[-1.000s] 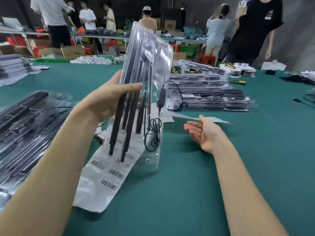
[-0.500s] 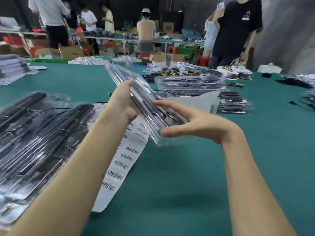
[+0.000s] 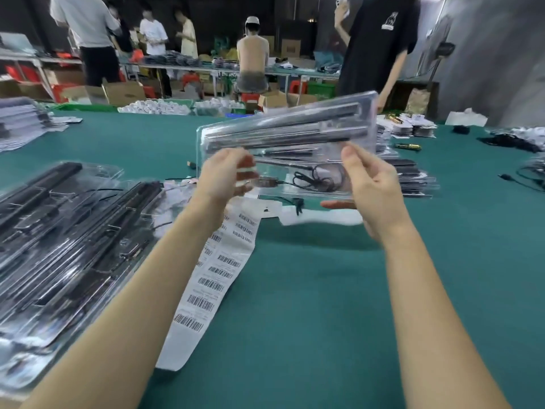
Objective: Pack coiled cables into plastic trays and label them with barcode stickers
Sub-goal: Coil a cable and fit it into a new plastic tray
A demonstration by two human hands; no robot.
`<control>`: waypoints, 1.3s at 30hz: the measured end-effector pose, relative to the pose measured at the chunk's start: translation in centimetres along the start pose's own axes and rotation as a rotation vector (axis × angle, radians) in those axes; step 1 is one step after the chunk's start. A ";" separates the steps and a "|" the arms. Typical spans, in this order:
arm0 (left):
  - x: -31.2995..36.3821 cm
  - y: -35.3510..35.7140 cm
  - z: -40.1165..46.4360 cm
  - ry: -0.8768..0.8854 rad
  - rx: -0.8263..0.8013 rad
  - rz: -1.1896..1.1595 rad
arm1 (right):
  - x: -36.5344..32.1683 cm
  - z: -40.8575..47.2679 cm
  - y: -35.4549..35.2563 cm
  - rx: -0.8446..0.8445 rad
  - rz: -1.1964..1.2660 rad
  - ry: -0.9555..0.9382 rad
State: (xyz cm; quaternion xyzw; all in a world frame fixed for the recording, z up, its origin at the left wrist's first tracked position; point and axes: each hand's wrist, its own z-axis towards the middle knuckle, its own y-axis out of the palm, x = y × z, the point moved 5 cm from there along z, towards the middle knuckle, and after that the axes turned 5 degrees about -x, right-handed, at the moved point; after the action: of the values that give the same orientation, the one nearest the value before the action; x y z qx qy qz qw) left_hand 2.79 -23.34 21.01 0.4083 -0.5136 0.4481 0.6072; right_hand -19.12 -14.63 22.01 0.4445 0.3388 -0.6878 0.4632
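Both grips grasp one clear tray (image 3: 287, 149), held up in the air over the middle of the green tabletop (image 3: 324, 290). The left hand (image 3: 224, 178) grips its left end, fingers curled round behind the plastic and showing through it. The right hand (image 3: 371, 184) grips its right part, thumb up on the near face, fingers underneath. Both forearms reach forward from the near edge, roughly parallel.

The tray's long axis runs left to right, its right end tilted higher and pointing toward the far right corner. Dark rods lie along its length; a coiled black cable (image 3: 320, 180) sits in its lower part.

Beneath the left forearm a strip of barcode stickers (image 3: 212, 278) runs from the middle toward the near edge. Filled trays (image 3: 65, 231) are piled along the left edge, and another stack (image 3: 413, 178) lies behind the right hand.
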 end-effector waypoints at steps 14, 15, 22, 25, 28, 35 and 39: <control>-5.7 -3.9 0.8 -0.011 -0.299 1.434 | 5.9 -2.3 -6.3 0.293 0.665 0.437; -5.5 -3.8 0.9 0.012 -0.233 1.411 | 5.9 -2.4 -6.4 0.249 0.669 0.440; -4.3 0.3 -0.8 -0.002 -0.455 0.444 | 6.3 -3.2 -8.1 0.253 0.519 0.525; -4.2 -0.3 -0.9 -0.088 -0.524 0.357 | 6.8 -3.8 -10.9 0.416 0.397 0.580; -3.3 -0.9 -0.8 -0.063 -0.562 0.549 | 7.4 -4.2 -12.5 0.486 0.243 0.641; -3.0 1.9 -1.4 0.236 -0.493 0.893 | 7.8 -3.8 -13.7 0.806 0.113 0.483; -4.2 3.3 -1.7 0.288 -0.582 0.978 | 7.4 -3.4 -11.8 0.775 -0.418 0.481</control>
State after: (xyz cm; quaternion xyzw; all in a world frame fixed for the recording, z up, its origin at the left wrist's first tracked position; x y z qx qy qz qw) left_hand -0.23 -21.36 16.68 -0.1246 -0.6565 0.5677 0.4808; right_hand -30.48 -10.10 14.48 0.6524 0.2375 -0.7193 0.0249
